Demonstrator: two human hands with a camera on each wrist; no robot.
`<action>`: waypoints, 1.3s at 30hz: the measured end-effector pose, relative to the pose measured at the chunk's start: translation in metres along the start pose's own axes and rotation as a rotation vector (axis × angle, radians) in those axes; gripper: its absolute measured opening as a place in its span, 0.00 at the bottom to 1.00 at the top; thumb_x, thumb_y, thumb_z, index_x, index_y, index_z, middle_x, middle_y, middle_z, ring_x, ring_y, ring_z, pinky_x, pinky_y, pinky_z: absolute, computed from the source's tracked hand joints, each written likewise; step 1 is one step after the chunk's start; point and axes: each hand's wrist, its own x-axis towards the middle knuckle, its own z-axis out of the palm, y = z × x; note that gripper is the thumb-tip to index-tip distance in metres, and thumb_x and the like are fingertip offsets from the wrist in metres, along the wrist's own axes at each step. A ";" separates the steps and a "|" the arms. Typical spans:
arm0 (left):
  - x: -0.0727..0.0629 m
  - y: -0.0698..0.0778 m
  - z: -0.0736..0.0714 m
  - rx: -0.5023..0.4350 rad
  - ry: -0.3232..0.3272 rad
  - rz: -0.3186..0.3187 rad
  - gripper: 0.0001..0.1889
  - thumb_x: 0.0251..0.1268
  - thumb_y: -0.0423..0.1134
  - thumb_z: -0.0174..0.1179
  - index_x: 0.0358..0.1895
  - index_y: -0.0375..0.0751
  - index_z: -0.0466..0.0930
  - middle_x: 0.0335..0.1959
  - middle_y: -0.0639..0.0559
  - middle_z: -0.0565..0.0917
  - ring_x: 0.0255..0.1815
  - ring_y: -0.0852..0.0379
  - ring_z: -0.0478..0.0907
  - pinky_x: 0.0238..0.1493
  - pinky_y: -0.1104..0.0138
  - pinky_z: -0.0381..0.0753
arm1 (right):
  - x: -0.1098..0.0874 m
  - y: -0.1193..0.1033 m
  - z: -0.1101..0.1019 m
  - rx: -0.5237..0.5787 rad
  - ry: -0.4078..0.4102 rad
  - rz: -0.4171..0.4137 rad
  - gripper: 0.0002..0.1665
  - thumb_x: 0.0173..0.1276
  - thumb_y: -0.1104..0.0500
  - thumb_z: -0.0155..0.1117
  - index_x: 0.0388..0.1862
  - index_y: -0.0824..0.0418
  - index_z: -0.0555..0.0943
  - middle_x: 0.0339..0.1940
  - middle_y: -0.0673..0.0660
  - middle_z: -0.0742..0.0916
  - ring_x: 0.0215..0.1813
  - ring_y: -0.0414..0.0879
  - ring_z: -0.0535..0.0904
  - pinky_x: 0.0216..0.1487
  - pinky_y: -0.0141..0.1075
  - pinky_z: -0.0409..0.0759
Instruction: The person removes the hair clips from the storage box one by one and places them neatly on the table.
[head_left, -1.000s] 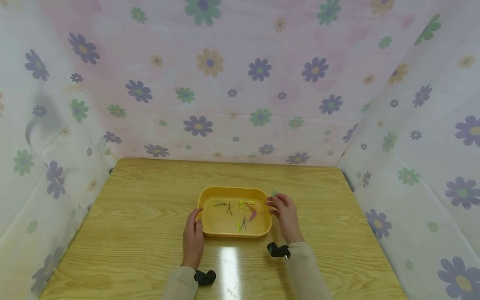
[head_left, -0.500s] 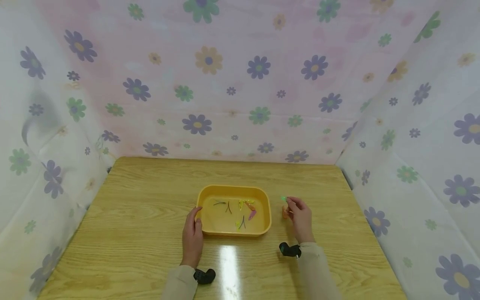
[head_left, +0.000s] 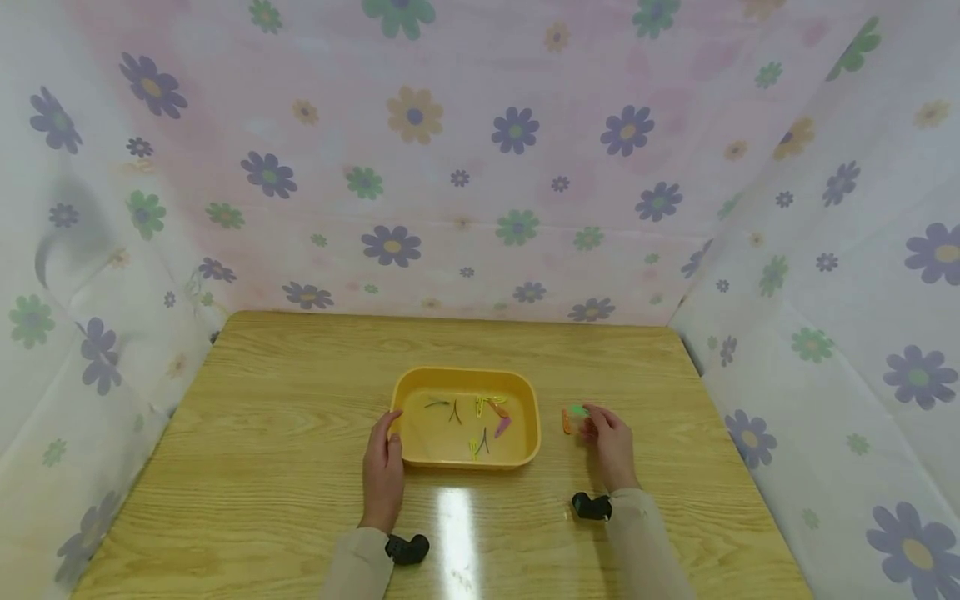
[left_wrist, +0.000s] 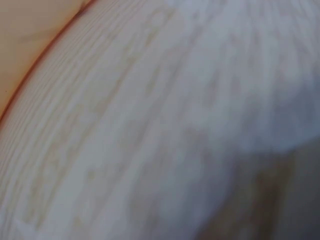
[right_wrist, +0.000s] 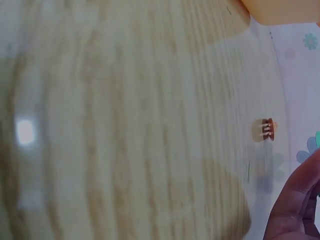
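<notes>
Holding the left end of one yellow tray [head_left: 457,463] with the left hand [head_left: 383,479] in the head view, fingertips at the rim. Pinching one green piece [head_left: 578,411] at the fingertips of the right hand [head_left: 612,447], right of the tray and just beside one orange clip [head_left: 566,422] on the wooden table [head_left: 285,417]. Counting eight small items inside the tray – three yellow pieces [head_left: 479,407], one orange piece [head_left: 498,409], one pink piece [head_left: 503,427] and three thin pieces [head_left: 437,404], too small to identify further. Wearing two beige sleeves [head_left: 651,537], with two black devices [head_left: 407,549], one at each wrist.

In the left wrist view, showing one blurred part of the tray at upper left, beside the table. Cannot tell the left hand's hold from there.

In the right wrist view, showing the orange clip on the table, part of the tray at upper right, and bent fingers [right_wrist: 295,200] cut off at lower right – cannot tell their grip there.
</notes>
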 end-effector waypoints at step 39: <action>0.001 0.002 0.000 -0.002 -0.014 0.000 0.17 0.70 0.41 0.40 0.59 0.55 0.68 0.62 0.60 0.64 0.64 0.57 0.58 0.58 0.53 0.60 | 0.008 -0.005 -0.001 -0.992 0.005 -0.269 0.13 0.60 0.60 0.56 0.42 0.64 0.79 0.34 0.58 0.82 0.34 0.51 0.76 0.36 0.45 0.71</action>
